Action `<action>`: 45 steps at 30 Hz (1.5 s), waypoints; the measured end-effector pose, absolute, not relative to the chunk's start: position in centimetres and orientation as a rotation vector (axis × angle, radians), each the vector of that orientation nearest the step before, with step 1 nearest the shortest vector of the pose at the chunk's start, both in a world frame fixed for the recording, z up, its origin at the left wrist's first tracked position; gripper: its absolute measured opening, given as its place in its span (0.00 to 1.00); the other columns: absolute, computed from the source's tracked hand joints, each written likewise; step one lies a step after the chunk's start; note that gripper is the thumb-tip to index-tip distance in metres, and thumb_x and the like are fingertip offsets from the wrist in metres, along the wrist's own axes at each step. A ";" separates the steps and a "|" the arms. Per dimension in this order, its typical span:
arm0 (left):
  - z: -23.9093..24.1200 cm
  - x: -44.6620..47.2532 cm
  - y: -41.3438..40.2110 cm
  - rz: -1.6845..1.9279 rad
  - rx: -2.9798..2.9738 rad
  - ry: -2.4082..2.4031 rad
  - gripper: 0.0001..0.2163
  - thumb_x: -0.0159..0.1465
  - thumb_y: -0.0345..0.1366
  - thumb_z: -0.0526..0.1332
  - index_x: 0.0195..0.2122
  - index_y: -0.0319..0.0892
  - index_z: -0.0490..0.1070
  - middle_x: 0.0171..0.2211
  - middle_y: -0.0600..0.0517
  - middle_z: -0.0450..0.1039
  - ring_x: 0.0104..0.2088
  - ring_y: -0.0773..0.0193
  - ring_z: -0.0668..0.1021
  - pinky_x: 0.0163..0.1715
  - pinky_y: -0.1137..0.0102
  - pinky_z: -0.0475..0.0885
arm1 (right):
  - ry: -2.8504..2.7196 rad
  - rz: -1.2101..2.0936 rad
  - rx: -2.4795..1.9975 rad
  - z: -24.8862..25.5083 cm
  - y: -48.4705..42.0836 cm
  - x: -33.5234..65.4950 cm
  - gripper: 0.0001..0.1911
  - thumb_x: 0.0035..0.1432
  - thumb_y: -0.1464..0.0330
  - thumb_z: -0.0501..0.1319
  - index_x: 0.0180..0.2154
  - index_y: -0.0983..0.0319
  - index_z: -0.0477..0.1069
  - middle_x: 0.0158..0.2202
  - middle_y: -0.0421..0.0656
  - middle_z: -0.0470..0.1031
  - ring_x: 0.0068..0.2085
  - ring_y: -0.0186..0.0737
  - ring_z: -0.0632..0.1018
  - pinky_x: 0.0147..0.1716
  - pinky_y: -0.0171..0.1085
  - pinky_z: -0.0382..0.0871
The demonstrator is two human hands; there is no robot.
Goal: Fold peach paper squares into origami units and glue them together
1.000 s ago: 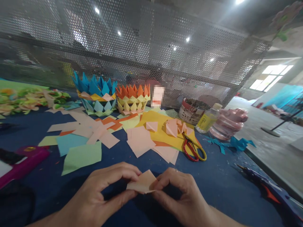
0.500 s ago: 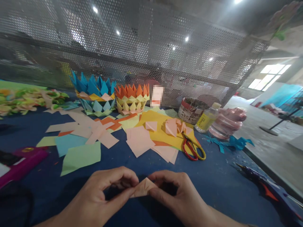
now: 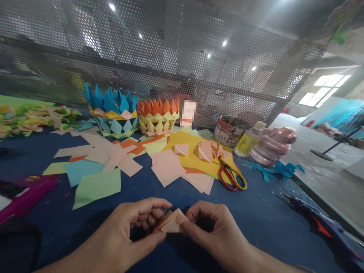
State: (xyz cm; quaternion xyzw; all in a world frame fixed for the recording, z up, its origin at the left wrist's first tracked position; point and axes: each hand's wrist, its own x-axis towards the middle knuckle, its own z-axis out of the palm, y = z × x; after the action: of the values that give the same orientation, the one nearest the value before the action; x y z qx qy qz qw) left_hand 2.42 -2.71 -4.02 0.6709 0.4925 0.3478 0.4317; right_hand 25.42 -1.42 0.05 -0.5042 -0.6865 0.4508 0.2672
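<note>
A small folded piece of peach paper [image 3: 174, 222] stands peaked between my two hands above the blue tabletop. My right hand [image 3: 216, 223] pinches its right edge between thumb and bent forefinger. At its left corner is my left hand [image 3: 139, 223], thumb in front and curled fingers behind, with the forefinger lifted off and stretched over it. The fingers partly hide the paper's lower edges. Beyond my hands lie square peach sheets [image 3: 167, 167] and several folded peach pieces [image 3: 206, 150] on a yellow sheet [image 3: 173, 140].
Scissors [image 3: 231, 174] with red and yellow handles lie right of the sheets. A glue gun [image 3: 318, 220] is at the right, a magenta device [image 3: 31, 189] at the left. Blue-spiked [image 3: 110, 100] and orange-spiked [image 3: 159, 110] paper baskets, a bottle [image 3: 248, 142] and a round tub [image 3: 230, 131] stand behind.
My left forefinger has lifted and straightened, and the left thumb has slid lower. The folded paper has tilted and its layers spread a little at the left. My right hand keeps its pinch.
</note>
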 end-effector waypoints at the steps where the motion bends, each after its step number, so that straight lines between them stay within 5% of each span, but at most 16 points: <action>1: -3.9 2.4 -2.7 0.855 1.671 1.240 0.19 0.60 0.51 0.68 0.47 0.46 0.79 0.27 0.54 0.80 0.32 0.61 0.83 0.33 0.74 0.79 | -1.853 1.201 -1.360 0.1 -1.4 25.4 0.15 0.58 0.58 0.64 0.27 0.62 0.74 0.25 0.40 0.76 0.27 0.33 0.72 0.28 0.31 0.64; 13: -3.5 2.2 -2.7 0.653 1.585 1.250 0.17 0.62 0.53 0.64 0.33 0.44 0.78 0.19 0.58 0.68 0.20 0.70 0.70 0.20 0.77 0.65 | -1.946 1.018 -1.271 0.1 -1.6 25.6 0.14 0.62 0.61 0.65 0.27 0.61 0.76 0.24 0.38 0.78 0.27 0.32 0.76 0.29 0.30 0.67; 24: -2.0 2.3 -3.0 0.496 1.538 1.273 0.26 0.63 0.64 0.58 0.26 0.45 0.63 0.19 0.58 0.68 0.21 0.68 0.71 0.22 0.76 0.64 | -2.019 0.913 -1.164 0.0 -1.8 25.8 0.11 0.64 0.64 0.66 0.28 0.60 0.77 0.25 0.36 0.79 0.27 0.31 0.75 0.30 0.29 0.66; 29: -1.5 2.5 -3.3 0.517 1.615 1.324 0.25 0.64 0.61 0.58 0.24 0.45 0.59 0.17 0.61 0.57 0.20 0.70 0.62 0.22 0.73 0.53 | -2.031 0.913 -1.180 0.2 -1.9 25.8 0.11 0.65 0.64 0.65 0.29 0.60 0.76 0.25 0.36 0.78 0.27 0.32 0.75 0.30 0.30 0.66; 36: -1.2 2.5 -3.9 0.556 1.783 1.231 0.21 0.68 0.52 0.58 0.24 0.45 0.57 0.20 0.60 0.53 0.22 0.69 0.58 0.23 0.72 0.52 | -2.061 0.983 -1.164 0.0 -1.9 25.8 0.12 0.66 0.62 0.64 0.30 0.60 0.76 0.27 0.38 0.79 0.29 0.33 0.76 0.29 0.30 0.66; 40: -1.2 2.6 -4.1 0.586 1.793 1.284 0.11 0.61 0.45 0.63 0.28 0.46 0.67 0.23 0.60 0.60 0.25 0.69 0.63 0.26 0.74 0.58 | -2.054 0.952 -1.116 0.0 -2.2 25.7 0.12 0.66 0.63 0.65 0.30 0.60 0.76 0.27 0.38 0.80 0.29 0.32 0.76 0.30 0.30 0.67; 45: -1.9 2.3 -3.8 0.588 1.866 1.232 0.20 0.70 0.54 0.55 0.27 0.46 0.72 0.22 0.57 0.69 0.25 0.67 0.70 0.28 0.74 0.64 | -2.051 1.000 -1.081 0.0 -2.5 25.3 0.10 0.65 0.64 0.66 0.30 0.60 0.76 0.28 0.38 0.81 0.29 0.33 0.78 0.32 0.31 0.68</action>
State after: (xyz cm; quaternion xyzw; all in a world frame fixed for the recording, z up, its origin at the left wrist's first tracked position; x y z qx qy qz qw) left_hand 2.32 -3.78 -1.90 0.7386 0.4876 0.2329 0.4031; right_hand 25.32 -2.53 0.00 -0.4079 -0.7740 0.3773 0.3035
